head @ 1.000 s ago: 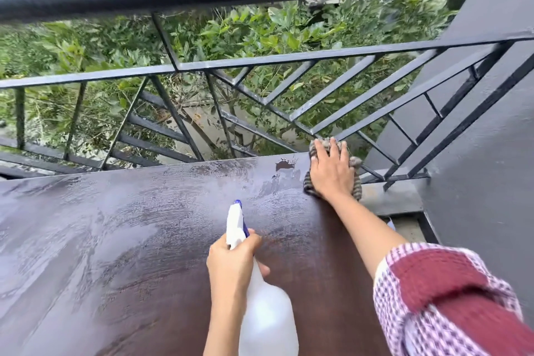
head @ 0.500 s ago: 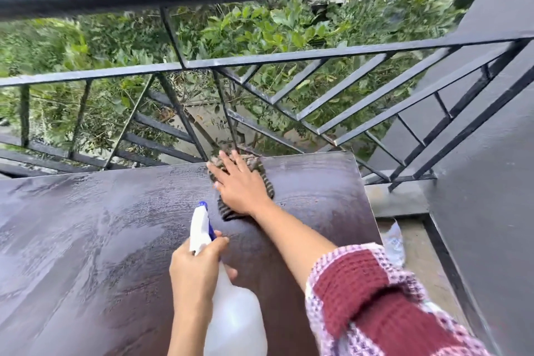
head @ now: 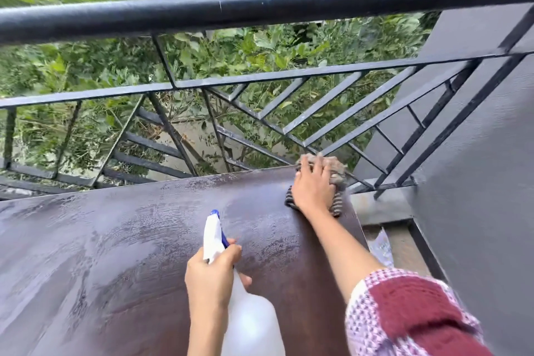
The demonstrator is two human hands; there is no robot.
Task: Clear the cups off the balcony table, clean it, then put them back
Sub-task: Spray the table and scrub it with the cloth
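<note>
Now our right hand (head: pixel 313 186) lies flat on a striped cloth (head: pixel 336 205) at the far right corner of the dark brown surface (head: pixel 115 240), just right of the frame's centre. Its fingers are straight and spread, pressing the cloth down rather than gripping it. The cloth's far end bunches at the surface's edge, close to the railing (head: pixel 260 6).

Our left hand (head: pixel 211 277), at lower centre, grasps a translucent white spray bottle (head: pixel 251 324). The fingers are curled round its neck below the white-and-blue nozzle, which points up the frame. The bottle's base runs out of the bottom of the frame, so we cannot tell whether it touches the surface.

A wet, streaky film covers the left and middle of the surface. The black metal railing crosses the upper frame, with green foliage (head: pixel 260 49) behind it. A grey wall (head: pixel 476 182) fills the right side. A maroon and pink knitted sleeve (head: pixel 410 315) covers our right arm at lower right.
</note>
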